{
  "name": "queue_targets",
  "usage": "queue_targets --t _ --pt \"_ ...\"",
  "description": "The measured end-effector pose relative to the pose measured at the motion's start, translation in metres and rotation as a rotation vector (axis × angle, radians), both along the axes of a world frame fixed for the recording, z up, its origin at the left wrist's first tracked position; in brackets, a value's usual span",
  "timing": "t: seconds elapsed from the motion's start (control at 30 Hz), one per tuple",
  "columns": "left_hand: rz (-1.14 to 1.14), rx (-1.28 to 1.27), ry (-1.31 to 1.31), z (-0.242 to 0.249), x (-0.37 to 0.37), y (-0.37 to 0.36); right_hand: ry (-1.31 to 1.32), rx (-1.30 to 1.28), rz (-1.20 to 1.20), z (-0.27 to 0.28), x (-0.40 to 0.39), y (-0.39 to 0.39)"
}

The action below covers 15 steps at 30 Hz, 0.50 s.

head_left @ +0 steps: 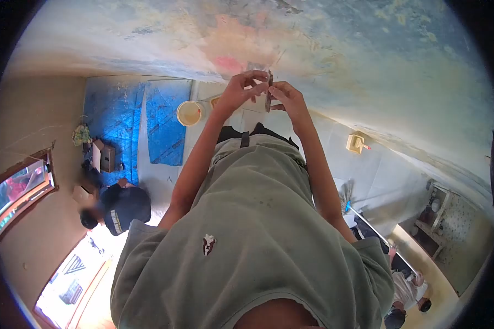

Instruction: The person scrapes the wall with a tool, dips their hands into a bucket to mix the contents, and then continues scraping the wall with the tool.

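Observation:
Both hands are raised in front of the painted wall (335, 60), at the top centre. Between them is a thin, dark, narrow piece (269, 93), upright in the view. My left hand (246, 92) pinches it from the left side, its fingers bent near the upper part. From the right, my right hand (288, 101) grips the same piece with thumb and fingers. What the piece is cannot be made out. Pink and orange patches show on the wall just above the hands.
A round bucket (190, 113) and blue sheets (164, 123) lie on the floor at left. A dark-clothed person (127, 205) crouches beyond them. At right are a yellowish tray (357, 142), people with a long pole (376, 233) and a shelf (431, 219).

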<state>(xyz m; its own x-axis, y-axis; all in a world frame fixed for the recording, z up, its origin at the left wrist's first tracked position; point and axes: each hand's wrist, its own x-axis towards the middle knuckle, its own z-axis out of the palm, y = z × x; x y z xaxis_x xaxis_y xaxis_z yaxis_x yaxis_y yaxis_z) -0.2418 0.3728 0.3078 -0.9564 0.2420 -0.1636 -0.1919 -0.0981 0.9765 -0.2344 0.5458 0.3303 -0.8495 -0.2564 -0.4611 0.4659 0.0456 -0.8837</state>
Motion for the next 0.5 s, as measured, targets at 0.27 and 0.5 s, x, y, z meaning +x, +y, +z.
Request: queue_targets --t 0.27,0.5 --pt "0.118 -0.009 -0.081 -0.010 0.015 0.013 0.066 -0.007 0.195 -0.011 0.009 0.027" --pt "0.317 0.066 -0.149 -0.002 0.022 -0.019 -0.017 0.008 0.346 -0.009 -0.002 0.005"
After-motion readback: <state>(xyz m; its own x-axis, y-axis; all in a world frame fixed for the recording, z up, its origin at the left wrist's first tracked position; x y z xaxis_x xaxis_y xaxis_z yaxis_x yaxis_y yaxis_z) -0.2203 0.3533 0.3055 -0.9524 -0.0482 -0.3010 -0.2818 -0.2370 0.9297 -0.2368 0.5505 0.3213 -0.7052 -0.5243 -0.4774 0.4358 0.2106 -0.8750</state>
